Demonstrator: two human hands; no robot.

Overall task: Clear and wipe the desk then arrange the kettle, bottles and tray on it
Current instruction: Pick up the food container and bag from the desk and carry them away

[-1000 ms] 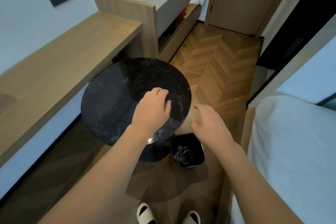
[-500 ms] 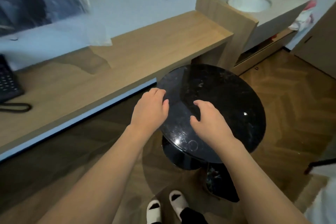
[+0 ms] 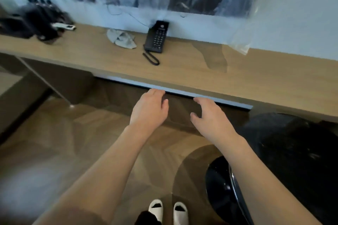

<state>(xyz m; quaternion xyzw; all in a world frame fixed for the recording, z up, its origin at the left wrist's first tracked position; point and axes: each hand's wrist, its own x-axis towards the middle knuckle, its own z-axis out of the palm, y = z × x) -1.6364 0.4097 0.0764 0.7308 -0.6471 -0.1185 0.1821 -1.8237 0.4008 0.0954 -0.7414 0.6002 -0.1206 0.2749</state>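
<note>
Turning from the round black side table back to the long light-wood desk (image 3: pixel 182 71), both hands empty.

Desk spans mid-frame; a crumpled grey cloth (image 3: pixel 121 38) and black corded phone (image 3: pixel 156 39) lie at its upper centre, dark blurred items (image 3: pixel 36 22) at upper left, perhaps the kettle. Left hand (image 3: pixel 149 110) and right hand (image 3: pixel 210 117) hover below its front edge, fingers loosely spread, holding nothing. The black round table (image 3: pixel 292 151), under the hands half a second ago, now sits lower right, so I judge wiping comes next.

phone (image 3: pixel 156 37) | crumpled cloth (image 3: pixel 121 38) | round black table (image 3: pixel 296 151) | slippers (image 3: pixel 168 211)
</note>
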